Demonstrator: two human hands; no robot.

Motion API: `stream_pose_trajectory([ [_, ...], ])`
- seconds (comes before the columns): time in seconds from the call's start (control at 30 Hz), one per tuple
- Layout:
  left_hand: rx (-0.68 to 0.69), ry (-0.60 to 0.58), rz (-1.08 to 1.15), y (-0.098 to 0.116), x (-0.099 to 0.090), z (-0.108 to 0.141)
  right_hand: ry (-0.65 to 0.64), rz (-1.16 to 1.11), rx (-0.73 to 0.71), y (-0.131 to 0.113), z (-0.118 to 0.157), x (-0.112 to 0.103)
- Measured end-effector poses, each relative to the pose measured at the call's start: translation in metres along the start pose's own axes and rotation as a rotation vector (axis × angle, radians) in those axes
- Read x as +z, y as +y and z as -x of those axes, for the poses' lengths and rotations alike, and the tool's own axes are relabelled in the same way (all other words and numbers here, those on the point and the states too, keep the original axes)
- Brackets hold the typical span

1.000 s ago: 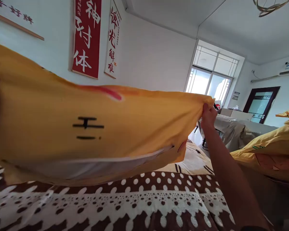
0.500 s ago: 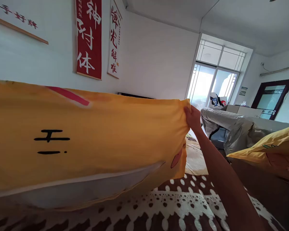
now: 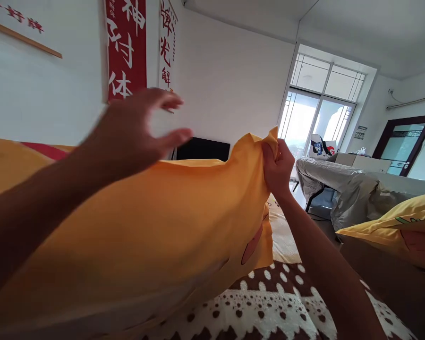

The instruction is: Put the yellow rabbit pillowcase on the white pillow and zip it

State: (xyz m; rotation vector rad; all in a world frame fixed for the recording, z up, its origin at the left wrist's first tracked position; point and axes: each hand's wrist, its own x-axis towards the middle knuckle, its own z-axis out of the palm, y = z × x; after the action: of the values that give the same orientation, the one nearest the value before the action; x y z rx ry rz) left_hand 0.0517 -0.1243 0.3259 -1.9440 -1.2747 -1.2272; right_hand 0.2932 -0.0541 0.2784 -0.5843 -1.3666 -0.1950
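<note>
A yellow pillowcase (image 3: 198,212) hangs across the lower left and middle of the view, a red stripe near its upper left edge and a reddish printed patch at its lower right. My right hand (image 3: 278,163) grips its upper right corner, the cloth bunched between thumb and fingers. Above the cloth's top edge my left hand (image 3: 141,125) is raised, slightly blurred, thumb and fingers apart with nothing between them. My left forearm covers part of the pillowcase.
Beneath lies a brown and white patterned blanket (image 3: 241,307). On the right a yellow pillow (image 3: 403,222) rests on a brown surface. Behind stands a plastic-covered table (image 3: 354,174) with boxes. A black panel (image 3: 203,148) is by the wall, where scrolls (image 3: 127,52) hang.
My left hand has come into view from the left, above the cloth. The pillowcase has gone from stretched to slack, its right corner bunched in my right hand and raised slightly.
</note>
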Motion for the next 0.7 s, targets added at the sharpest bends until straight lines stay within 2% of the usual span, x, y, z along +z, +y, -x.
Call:
stream_pose_trajectory([
  [0.1, 0.146, -0.164, 0.043, 0.044, 0.035, -0.012, -0.270, -0.147, 0.051, -0.006, -0.012, -0.004],
  [0.13, 0.135, -0.219, 0.076, 0.057, 0.046, -0.016, -0.317, -0.178, 0.074, -0.007, -0.015, -0.007],
  [0.17, 0.114, -0.270, 0.119, 0.068, 0.056, -0.020, -0.318, -0.195, 0.096, -0.007, -0.017, -0.010],
  [0.27, 0.059, -0.333, 0.273, 0.089, 0.071, -0.026, -0.168, -0.211, 0.150, -0.004, -0.015, -0.018],
  [0.33, 0.044, -0.350, 0.362, 0.093, 0.073, -0.027, -0.134, -0.268, 0.203, 0.004, -0.007, -0.025],
  [0.4, 0.019, -0.384, 0.418, 0.093, 0.073, -0.030, -0.186, -0.369, 0.272, 0.016, 0.008, -0.033],
  [0.47, -0.014, -0.390, 0.386, 0.089, 0.076, -0.036, -0.322, -0.445, 0.360, 0.034, 0.030, -0.041],
  [0.6, -0.046, -0.266, 0.042, 0.081, 0.089, -0.053, -0.680, -0.416, 0.569, 0.080, 0.090, -0.050],
  [0.7, -0.130, -0.253, -0.027, 0.079, 0.104, -0.062, -0.764, -0.348, 0.707, 0.118, 0.141, -0.047],
])
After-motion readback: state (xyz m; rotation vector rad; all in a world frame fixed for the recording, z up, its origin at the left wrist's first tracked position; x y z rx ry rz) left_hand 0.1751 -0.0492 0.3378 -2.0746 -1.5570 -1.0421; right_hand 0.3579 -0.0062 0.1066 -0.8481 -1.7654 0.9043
